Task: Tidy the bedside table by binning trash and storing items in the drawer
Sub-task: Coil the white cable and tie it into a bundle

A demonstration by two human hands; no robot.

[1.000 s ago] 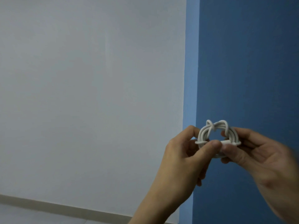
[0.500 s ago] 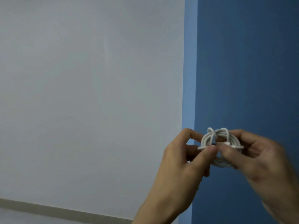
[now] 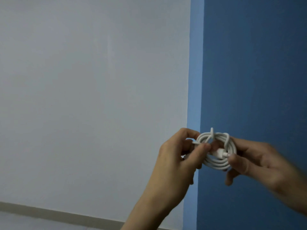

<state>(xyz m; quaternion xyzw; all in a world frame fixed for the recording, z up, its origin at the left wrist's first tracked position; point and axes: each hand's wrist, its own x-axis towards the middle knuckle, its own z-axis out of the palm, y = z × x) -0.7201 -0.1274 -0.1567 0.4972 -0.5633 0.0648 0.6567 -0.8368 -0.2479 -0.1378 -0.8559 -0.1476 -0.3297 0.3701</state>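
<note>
A pale grey-white wall (image 3: 83,97) fills the view from nine o'clock to past centre, with a beige skirting board (image 3: 49,214) along its foot towards seven o'clock. Just right of centre a narrow light-blue strip (image 3: 195,80) runs from top to bottom. Beyond it, from one o'clock down to five, stands a dark blue wall (image 3: 257,63).

The left hand (image 3: 176,156) rises from six o'clock, forearm slanting up to the right and the back of the hand towards the camera. Its fingers are curled in. Thumb and forefinger close together on a strand of the white cable (image 3: 216,163), pinching it at the coil's ten o'clock edge, and the other fingers fold towards the palm.

The white cable is wound into a tight round coil of several turns. It is held up in the air between the two hands, at about four o'clock in the view, in front of the dark blue wall just beside the strip. One loop crosses the turns at the coil's twelve o'clock and pokes up a little above them. A white plug (image 3: 221,153) lies across the coil's middle, pointing to three o'clock.

The right hand (image 3: 259,161) comes in from four o'clock, palm partly towards the camera. It is smeared by motion, so its grip is hard to read. The thumb appears to press the coil's three o'clock side, just beside the plug's tip, while the fingers curve round behind the turns.
</note>
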